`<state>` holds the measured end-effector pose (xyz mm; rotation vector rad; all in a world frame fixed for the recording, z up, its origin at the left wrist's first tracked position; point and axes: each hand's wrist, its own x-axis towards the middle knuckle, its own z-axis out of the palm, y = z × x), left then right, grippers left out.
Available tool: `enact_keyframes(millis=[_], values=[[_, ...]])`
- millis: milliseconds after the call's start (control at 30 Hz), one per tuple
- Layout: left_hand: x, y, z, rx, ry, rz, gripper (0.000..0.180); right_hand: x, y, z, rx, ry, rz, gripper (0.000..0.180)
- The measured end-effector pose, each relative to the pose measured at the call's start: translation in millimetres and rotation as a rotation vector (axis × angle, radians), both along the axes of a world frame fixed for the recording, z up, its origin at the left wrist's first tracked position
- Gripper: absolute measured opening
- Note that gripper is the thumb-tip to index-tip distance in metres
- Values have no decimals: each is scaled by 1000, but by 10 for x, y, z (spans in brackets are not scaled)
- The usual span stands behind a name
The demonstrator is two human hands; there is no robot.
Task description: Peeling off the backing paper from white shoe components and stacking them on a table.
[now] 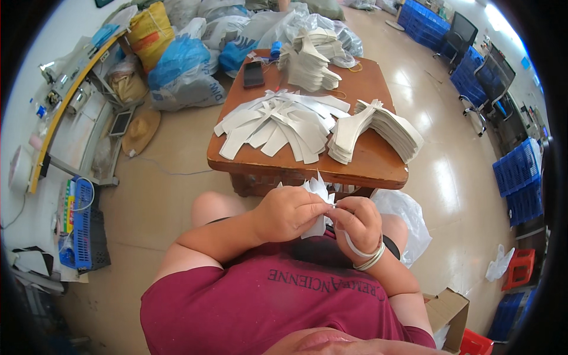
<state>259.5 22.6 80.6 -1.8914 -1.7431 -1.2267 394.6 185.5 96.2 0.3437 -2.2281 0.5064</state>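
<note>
My left hand (290, 210) and my right hand (358, 222) meet above my lap. Both are closed, fingertips pinched together at the edge of some white cut pieces (319, 189) of thin, flat material. The pieces stick up between the hands with pointed ends; my fingers partly hide them. Pale bands (370, 260) circle my right wrist. On the table just beyond lie a fanned spread of white strips (278, 127), a neat stack of curved white pieces (374, 127) to the right, and another white bundle (310, 62) farther back.
The brown wooden table (370, 80) carries a dark phone (254, 74) at its far left. Large stuffed plastic bags (186, 71) crowd the floor behind. A straw hat (142, 131) and blue basket (77, 225) stand left. Blue crates (518, 171) and a red stool (519, 267) line the right.
</note>
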Motion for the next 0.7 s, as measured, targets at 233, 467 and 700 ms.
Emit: enact_keyframes(millis=[233, 467, 700], values=[[-47, -19, -2, -97, 130, -14, 27, 34, -16, -115, -189, -80, -37, 32], [-78, -2, 6, -116, 140, -24, 28, -7, -19, -8, -165, -36, -135, 33], [-51, 11, -15, -146, 60, -55, 24, -26, 75, -36, -92, -81, -136, 61]])
